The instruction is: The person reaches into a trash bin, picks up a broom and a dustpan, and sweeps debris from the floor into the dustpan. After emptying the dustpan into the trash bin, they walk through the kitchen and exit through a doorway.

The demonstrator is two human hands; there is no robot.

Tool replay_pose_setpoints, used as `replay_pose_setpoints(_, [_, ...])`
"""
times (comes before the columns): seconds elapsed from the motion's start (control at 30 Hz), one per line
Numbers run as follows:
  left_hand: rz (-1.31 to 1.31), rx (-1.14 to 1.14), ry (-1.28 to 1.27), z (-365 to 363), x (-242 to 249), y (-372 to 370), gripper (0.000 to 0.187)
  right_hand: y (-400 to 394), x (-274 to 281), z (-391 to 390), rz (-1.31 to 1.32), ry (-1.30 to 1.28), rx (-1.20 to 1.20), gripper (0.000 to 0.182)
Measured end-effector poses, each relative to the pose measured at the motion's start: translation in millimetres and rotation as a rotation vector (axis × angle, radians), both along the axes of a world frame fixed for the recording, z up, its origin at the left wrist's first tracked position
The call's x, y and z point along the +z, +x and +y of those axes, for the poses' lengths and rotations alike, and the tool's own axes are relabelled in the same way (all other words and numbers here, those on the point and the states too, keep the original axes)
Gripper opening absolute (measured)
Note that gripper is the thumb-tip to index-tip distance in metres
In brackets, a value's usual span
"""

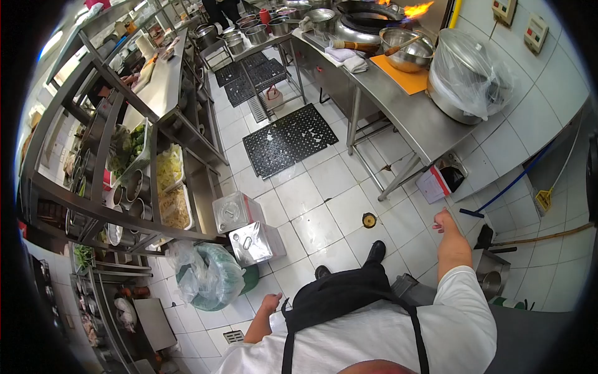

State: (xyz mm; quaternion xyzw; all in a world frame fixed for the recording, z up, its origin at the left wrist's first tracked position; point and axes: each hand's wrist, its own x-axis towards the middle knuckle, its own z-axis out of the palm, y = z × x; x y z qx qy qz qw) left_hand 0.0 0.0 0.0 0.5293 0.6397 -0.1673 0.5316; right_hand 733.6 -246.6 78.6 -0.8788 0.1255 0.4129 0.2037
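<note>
My left hand hangs low over the tiled floor, just right of a green bin lined with clear plastic; its fingers are curled and too small to read clearly. Out to the right, my right hand is held over the floor, below a white and red container under the steel table. Its fingers look partly curled, and I cannot make out anything in them. Neither hand touches a surface. Two square metal tins stand on the floor beyond the bin.
A steel table at the right bears a plastic-wrapped pot and an orange board. Flames rise by a wok. Left are shelves with vegetable trays. Black mats lie ahead; another person stands far off.
</note>
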Motion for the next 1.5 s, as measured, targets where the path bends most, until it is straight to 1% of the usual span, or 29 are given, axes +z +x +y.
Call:
replay_pose_setpoints(0.27, [0.028, 0.026, -0.009, -5, -3, 10, 0.055, 11, -1, 0, -0.026, -0.075, 0.02, 0.089])
replay_pose_setpoints(0.57, [0.034, 0.038, 0.005, -13, 3, -2, 0.053, 9, -5, 12, -0.011, -0.026, 0.035, 0.089])
replay_pose_setpoints(0.87, [0.033, 0.011, 0.017, -14, 2, -6, 0.054, 10, -14, 13, -0.006, -0.036, 0.054, 0.09])
replay_pose_setpoints(0.97, [0.001, 0.03, 0.02, -16, 2, -5, 0.054, 8, -19, 9, -0.093, -0.037, 0.055, 0.088])
replay_pose_setpoints(1.03, [-0.001, 0.039, 0.029, -16, 4, -2, 0.052, 3, -9, 6, -0.15, -0.006, 0.169, 0.085])
replay_pose_setpoints(1.07, [0.004, 0.005, 0.023, -15, 4, -2, 0.051, 8, -27, 1, -0.28, 0.066, 0.163, 0.072])
replay_pose_setpoints(1.1, [-0.095, -0.084, 0.1, -14, 7, -2, 0.05, 36, -64, -11, -0.271, -0.083, 0.482, 0.054])
replay_pose_setpoints(1.13, [-0.202, -0.184, 0.164, -14, 11, -2, 0.049, 46, -99, -16, -0.446, -0.061, 0.427, 0.052])
replay_pose_setpoints(1.17, [-0.12, -0.07, 0.062, -14, -3, -4, 0.048, 44, -116, -18, -0.624, -0.056, 0.37, 0.054])
replay_pose_setpoints(1.2, [-0.033, 0.048, -0.03, -15, -20, -7, 0.048, 15, -53, -8, -0.595, -0.17, 0.437, 0.046])
replay_pose_setpoints(1.23, [-0.054, -0.252, 0.104, -13, -40, -15, 0.049, 3, -31, -4, -0.577, -0.153, 0.369, 0.061])
replay_pose_setpoints(1.27, [-0.086, -0.532, 0.248, -7, -49, -22, 0.049, -5, -18, 1, -0.502, -0.181, 0.343, 0.077])
replay_pose_setpoints(1.3, [-0.127, -0.793, 0.393, -3, -52, -23, 0.05, -7, -15, 2, -0.463, -0.204, 0.353, 0.08])
replay_pose_setpoints(1.33, [-0.129, -0.755, 0.282, -3, -43, -24, 0.055, -11, -12, 2, -0.423, -0.222, 0.378, 0.083])
replay_pose_setpoints(1.43, [-0.013, -0.596, 0.163, -1, -32, -16, 0.058, -19, -2, 0, -0.374, -0.266, 0.386, 0.085])
replay_pose_setpoints(1.5, [-0.04, -0.529, 0.179, 3, -29, -14, 0.059, -26, 7, -2, -0.315, -0.269, 0.404, 0.084])
